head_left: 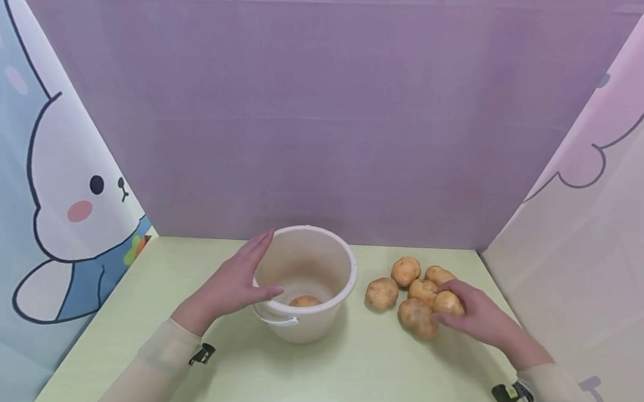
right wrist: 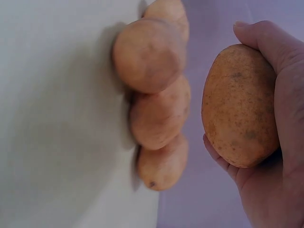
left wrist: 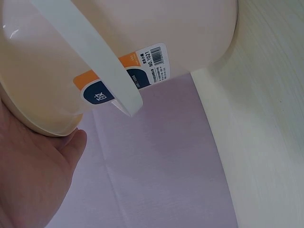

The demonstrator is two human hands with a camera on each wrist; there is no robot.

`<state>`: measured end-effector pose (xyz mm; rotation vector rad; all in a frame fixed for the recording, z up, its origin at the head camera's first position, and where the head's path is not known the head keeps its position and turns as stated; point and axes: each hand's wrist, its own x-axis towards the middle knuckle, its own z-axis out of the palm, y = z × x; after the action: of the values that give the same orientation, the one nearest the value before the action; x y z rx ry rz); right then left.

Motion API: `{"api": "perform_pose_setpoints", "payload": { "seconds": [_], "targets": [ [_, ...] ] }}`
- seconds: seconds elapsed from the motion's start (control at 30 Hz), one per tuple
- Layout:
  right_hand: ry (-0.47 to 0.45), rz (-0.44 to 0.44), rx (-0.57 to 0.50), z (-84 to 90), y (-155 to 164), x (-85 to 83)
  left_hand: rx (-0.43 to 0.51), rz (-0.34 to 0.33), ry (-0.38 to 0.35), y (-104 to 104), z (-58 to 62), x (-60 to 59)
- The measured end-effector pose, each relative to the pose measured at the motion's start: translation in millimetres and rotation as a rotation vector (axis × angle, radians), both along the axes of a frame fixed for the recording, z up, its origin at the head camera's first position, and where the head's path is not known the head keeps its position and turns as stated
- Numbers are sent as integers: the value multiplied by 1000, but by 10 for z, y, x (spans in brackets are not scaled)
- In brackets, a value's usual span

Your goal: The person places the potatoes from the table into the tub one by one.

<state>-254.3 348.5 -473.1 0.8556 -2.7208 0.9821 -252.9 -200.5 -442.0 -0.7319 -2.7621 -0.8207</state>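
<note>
My left hand (head_left: 235, 280) touches the left rim of a white plastic bucket (head_left: 313, 326), its fingers mostly straight and its thumb apart over the opening. In the left wrist view, part of the left hand (left wrist: 35, 173) shows against the rim; the other fingers are hidden. One potato (head_left: 305, 301) lies inside the bucket. To the right, my right hand (head_left: 479, 315) grips another potato (right wrist: 241, 107) between thumb and fingers, raised beside the group. Several potatoes (head_left: 381, 293) lie clustered there on the table.
The pale green table (head_left: 309, 387) bears everything. A purple cloth (head_left: 328, 114) rises behind it, and printed cloths stand at both sides. The bucket's handle (left wrist: 95, 52) hangs down in front of its label (left wrist: 152, 64).
</note>
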Motion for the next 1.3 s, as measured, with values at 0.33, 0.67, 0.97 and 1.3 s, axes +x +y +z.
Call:
{"api": "perform_pose_setpoints", "payload": {
  "seconds": [0.33, 0.67, 0.97, 1.3],
  "targets": [
    [-125, 48, -84, 241, -276, -200, -3, -5, 7, 1, 1, -5],
    [-108, 100, -54, 458, -637, -414, -3, 3, -2, 6, 18, 17],
    [-230, 128, -91, 690, -933, -502, 7, -9, -10, 39, 29, 10],
    [-148, 172, -48, 896, -1261, -684, 5, -2, -12, 30, 52, 25]
  ]
}}
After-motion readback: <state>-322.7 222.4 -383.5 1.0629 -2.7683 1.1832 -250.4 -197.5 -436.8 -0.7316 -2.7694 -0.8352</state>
